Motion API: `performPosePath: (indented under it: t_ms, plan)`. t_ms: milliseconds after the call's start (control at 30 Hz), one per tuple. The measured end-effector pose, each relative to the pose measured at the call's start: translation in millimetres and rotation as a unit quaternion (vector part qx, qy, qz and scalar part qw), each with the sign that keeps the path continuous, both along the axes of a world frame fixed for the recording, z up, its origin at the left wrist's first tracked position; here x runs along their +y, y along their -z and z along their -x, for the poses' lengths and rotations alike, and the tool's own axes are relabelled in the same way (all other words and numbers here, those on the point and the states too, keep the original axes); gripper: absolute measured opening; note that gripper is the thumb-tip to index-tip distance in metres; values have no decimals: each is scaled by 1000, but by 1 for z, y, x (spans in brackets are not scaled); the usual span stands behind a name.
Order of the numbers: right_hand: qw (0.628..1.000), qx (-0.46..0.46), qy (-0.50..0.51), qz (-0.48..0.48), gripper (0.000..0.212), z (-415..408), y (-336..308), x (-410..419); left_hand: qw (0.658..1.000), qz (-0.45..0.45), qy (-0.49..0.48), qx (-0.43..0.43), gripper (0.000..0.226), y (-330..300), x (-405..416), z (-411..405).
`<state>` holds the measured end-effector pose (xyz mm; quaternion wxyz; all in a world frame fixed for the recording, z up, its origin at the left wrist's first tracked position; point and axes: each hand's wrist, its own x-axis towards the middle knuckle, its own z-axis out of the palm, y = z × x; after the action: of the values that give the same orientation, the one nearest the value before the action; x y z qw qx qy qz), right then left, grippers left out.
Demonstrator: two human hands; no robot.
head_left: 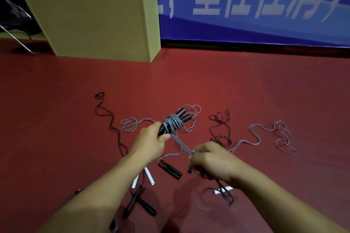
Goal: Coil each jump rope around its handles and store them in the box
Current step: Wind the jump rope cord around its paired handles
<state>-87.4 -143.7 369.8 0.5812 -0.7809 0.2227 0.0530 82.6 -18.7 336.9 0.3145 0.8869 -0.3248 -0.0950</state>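
Note:
My left hand [151,140] grips a pair of black handles [182,115] held together above the red floor. Grey rope [173,122] is coiled several turns around them. From the coil a doubled grey strand [181,145] runs taut down to my right hand [210,161], which grips it. More of this rope hangs below my right hand toward the floor. Other jump ropes lie loose on the floor: a grey one [265,134] at the right, a dark one [220,128] in the middle, a dark one [108,119] at the left. No box interior is visible.
A tall beige cabinet or box [98,22] stands at the back left against a blue banner [246,5]. Black handles [170,171], white handles [149,176] and another black pair [138,204] lie near my arms. A metal chair leg [17,41] is far left.

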Motion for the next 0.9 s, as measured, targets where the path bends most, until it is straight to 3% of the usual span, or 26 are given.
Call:
performPosePath:
  t_ms: [200,367,500,633,800,900]
  plan:
    - [966,-85,-79,229,34,2,7,-2,994,-97,31,-26,18,9,5,-7]
    - [945,-163,-75,272,22,4,3,-8,983,-154,99,-33,22,12,-2,13]
    - [937,-182,-40,296,24,5,0,-20,972,-167,160,-45,16,7,-8,35]
    - [915,-168,23,366,29,8,-1,-35,960,-141,242,-25,20,-5,-9,50]
    - [866,-87,44,490,32,13,-2,-46,935,-120,331,-40,26,-24,-4,63]
    - [902,-86,29,422,29,12,-4,-51,927,-108,357,-25,29,-30,0,68]
